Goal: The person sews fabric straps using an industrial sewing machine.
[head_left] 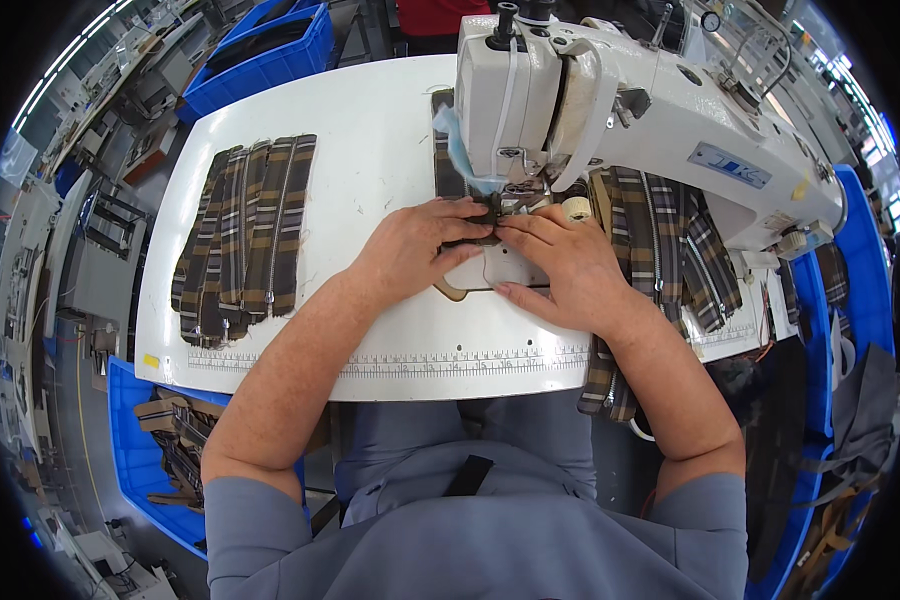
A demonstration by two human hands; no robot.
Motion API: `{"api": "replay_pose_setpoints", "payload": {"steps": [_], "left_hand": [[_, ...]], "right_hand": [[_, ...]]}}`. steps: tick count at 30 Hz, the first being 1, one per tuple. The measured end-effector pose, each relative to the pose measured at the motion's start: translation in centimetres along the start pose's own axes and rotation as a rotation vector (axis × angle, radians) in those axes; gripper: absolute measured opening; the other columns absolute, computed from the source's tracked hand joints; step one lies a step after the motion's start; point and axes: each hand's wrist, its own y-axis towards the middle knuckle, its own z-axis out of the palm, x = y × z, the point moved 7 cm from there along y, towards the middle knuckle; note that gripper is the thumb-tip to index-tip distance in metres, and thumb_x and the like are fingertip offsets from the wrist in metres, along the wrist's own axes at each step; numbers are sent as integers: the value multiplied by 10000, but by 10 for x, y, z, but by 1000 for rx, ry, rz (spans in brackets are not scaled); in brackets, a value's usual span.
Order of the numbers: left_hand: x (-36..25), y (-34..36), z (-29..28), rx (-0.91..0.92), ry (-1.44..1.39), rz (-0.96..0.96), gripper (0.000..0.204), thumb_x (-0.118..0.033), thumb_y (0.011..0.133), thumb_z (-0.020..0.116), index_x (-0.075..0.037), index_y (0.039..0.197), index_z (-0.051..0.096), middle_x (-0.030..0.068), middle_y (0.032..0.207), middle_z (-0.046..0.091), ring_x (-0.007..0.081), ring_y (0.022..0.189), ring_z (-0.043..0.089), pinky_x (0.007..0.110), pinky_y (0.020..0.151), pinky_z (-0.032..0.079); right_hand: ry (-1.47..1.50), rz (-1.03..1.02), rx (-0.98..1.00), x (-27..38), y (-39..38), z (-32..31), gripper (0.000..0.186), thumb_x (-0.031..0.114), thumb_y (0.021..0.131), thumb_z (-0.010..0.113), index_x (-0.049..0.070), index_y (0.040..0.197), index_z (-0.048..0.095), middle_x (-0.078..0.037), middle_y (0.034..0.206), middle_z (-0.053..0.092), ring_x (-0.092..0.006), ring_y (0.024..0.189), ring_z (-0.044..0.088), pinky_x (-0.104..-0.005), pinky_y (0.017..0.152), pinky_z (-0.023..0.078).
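A dark plaid fabric piece point(450, 165) lies at the needle area of a white sewing machine point(650, 100). My left hand point(415, 245) rests its outstretched fingers on the dark cloth just in front of the presser foot point(518, 198), its thumb apart from them. From the other side, my right hand point(565, 262) lays its fingertips on the same spot, with the thumb spread toward me over the machine's plate. Both hands' fingertips nearly meet, and they hide most of the cloth there. A pale blue scrap point(454, 145) hangs by the machine head.
Plaid zippered strips point(255, 235) lie in a row on the white table point(370, 130) at left. More zippered strips point(660, 240) are under the machine arm. A blue bin point(260, 60) stands beyond the table, another blue bin point(125, 440) at lower left.
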Motion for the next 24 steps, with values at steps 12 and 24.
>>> {"api": "replay_pose_setpoints", "payload": {"steps": [12,24], "left_hand": [[-9,42,-6,225,355,-91,296,-45,914,611,-103,1136,798,107,1097,770,311,994,727,414,928,579],[-20,-23,-54,19,940,293,161,-69,796,648,-47,910,759,66,1029,741,236,1079,700,425,1104,504]], "right_hand": [[-87,97,-345,-13,-7,-45,206,272,870,794,70,877,755,-85,813,686,-307,824,678,-465,784,504],[-322,578,-169,-66,-71,-94,485,339,804,841,8,1132,706,-203,1105,696,-409,1041,673,-486,896,556]]}}
